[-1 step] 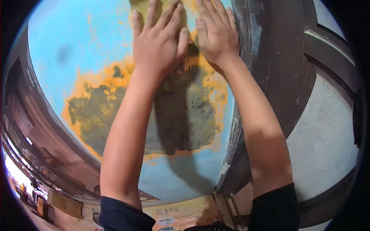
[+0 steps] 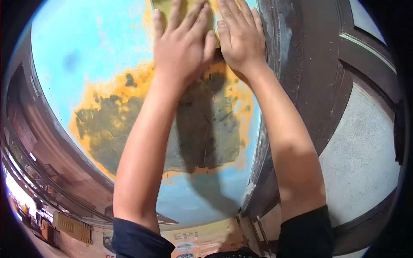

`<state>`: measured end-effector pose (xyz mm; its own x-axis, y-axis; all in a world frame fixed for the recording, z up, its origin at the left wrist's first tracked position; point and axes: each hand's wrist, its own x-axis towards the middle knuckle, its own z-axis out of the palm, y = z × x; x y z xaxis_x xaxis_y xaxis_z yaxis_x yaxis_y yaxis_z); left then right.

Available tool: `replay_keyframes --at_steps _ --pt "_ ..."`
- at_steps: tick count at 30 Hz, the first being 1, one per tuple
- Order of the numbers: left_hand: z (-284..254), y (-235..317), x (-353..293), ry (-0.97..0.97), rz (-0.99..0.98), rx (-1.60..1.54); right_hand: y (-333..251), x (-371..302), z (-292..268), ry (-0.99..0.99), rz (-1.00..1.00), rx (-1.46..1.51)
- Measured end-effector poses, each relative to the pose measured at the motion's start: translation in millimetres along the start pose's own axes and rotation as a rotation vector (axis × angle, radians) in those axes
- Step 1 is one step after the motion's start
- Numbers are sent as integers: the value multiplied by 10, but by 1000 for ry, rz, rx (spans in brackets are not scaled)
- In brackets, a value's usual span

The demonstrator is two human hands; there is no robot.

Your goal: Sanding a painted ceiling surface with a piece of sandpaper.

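Both hands flat on a blue panel, a yellowish sheet beneath the left

From my end of the head camera, I see the left hand (image 2: 183,51) laid palm down with its fingers spread and its thumb out to the right. Beneath those fingers is a thin yellowish sheet (image 2: 166,12), pressed against the blue panel (image 2: 81,47) rather than gripped. The right hand (image 2: 243,43) lies just beside it, flattened, fingers straight and slightly apart; I cannot tell whether it touches the sheet's edge.

Nearer the body than both hands, a rough grey patch (image 2: 112,133) ringed with orange spreads across the panel, a forearm's shadow falling over it. To the right of the right hand runs a dark brown frame (image 2: 314,64) holding pale grey insets (image 2: 361,159).

For writing, I look well below the hands, between the dark sleeves (image 2: 137,236): a tan printed board (image 2: 219,232) carries large grey block letters, smaller lines too faint for me to read, and a bluish oval mark. Past the left sleeve, red lettering is cut off by the picture's edge.
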<state>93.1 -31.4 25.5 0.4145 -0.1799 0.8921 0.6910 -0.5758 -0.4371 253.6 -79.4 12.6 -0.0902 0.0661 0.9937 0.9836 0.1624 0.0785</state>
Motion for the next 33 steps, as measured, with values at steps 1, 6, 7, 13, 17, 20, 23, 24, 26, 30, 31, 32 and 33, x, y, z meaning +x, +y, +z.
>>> replay_keyframes --at_steps 1,6,7,13,17,20,23,24,26,30,31,32,33 --pt "-52 104 83 -67 -16 29 30 42 5 62 -50 28" --pt "18 74 117 -6 -11 30 97 23 55 57 -39 49" --pt "-41 73 126 -71 -41 -16 124 2 66 80 -61 35" --pt "-148 -349 -103 125 47 143 94 17 101 59 -55 17" --pt "-139 -318 -129 105 -1 132 128 19 119 142 -92 53" --pt "-59 -113 -45 106 -2 141 132 27 135 159 -105 56" --pt "23 172 90 -27 8 75 142 6 103 135 -87 112" --pt "51 186 106 -3 1 60 130 11 104 129 -73 161" --pt "-1 130 107 -6 44 86 114 20 109 124 -81 113" --pt "-171 91 70 -122 -59 12 128 20 98 115 -83 61" --pt "-194 54 51 -123 -64 33 135 10 104 136 -88 84" --pt "-216 22 34 -125 -69 53 148 0 108 157 -93 106" --pt "-252 -12 6 -118 -118 -8 175 3 111 145 -91 81"
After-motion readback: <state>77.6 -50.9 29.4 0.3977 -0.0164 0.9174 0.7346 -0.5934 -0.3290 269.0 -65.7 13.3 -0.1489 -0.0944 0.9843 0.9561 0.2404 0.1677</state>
